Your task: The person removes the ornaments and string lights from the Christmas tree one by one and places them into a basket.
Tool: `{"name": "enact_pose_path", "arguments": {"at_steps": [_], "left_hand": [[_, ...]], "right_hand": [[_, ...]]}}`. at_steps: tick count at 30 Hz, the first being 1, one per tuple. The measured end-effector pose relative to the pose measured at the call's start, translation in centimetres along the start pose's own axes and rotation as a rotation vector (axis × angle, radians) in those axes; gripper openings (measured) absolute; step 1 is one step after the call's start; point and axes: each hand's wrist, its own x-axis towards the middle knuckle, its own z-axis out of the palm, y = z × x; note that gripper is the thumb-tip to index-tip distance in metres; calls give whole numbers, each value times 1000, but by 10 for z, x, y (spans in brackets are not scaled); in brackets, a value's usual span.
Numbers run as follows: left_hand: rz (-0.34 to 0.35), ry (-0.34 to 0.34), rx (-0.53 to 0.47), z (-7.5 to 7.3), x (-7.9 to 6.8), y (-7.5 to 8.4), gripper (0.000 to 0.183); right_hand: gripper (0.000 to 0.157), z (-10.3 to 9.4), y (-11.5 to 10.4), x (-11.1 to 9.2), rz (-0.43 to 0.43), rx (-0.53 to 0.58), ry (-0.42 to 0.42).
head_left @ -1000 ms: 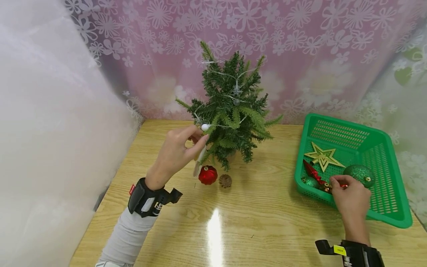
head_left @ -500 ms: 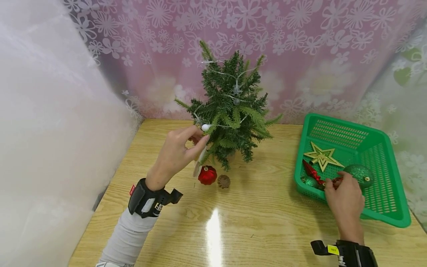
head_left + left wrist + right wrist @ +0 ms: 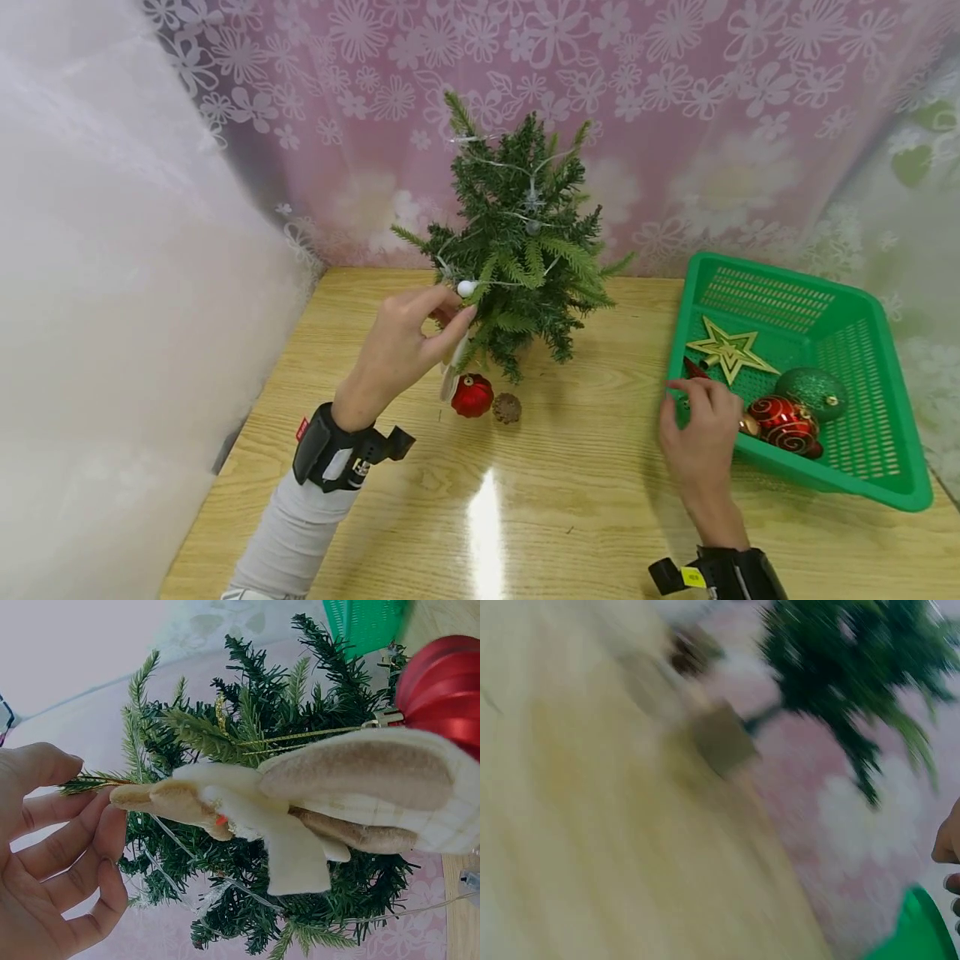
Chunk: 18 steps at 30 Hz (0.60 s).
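My left hand point(image 3: 408, 350) is at the left side of the small Christmas tree point(image 3: 517, 200). In the left wrist view its thumb and fingers pinch a green branch tip point(image 3: 94, 782). A tan and white plush ornament point(image 3: 360, 787) hangs there, its tan end close to the fingertips. Beside it is a red ribbed ball point(image 3: 442, 694) with a gold cord. My right hand point(image 3: 705, 437) hovers over the left rim of the green basket point(image 3: 911, 467). Its fingers are loosely bent and apart, with nothing seen between them; the right wrist view is blurred.
In the basket lie a gold star point(image 3: 731, 348), a red swirled ball point(image 3: 783, 423), a green glitter ball point(image 3: 812, 393) and a red ornament point(image 3: 694, 368) partly covered by my right hand. A pinecone point(image 3: 507, 408) stands before the tree. A pink floral curtain point(image 3: 675, 142) hangs behind.
My right hand has moved left from the middle of the basket to its left rim. The red swirled ball it was touching now lies uncovered. My left hand stays nearly still.
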Motion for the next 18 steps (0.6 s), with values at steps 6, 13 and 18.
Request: {"name": "enact_pose_path", "arguments": {"at_steps": [6, 13, 18], "left_hand": [[24, -1, 57, 3, 1, 3, 8], [27, 5, 80, 6, 0, 5, 8], [41, 17, 96, 8, -1, 9, 8]], "right_hand": [[16, 26, -39, -18, 28, 126, -182], [10, 45, -76, -11, 256, 332, -447], [14, 56, -92, -5, 396, 461, -573]]}}
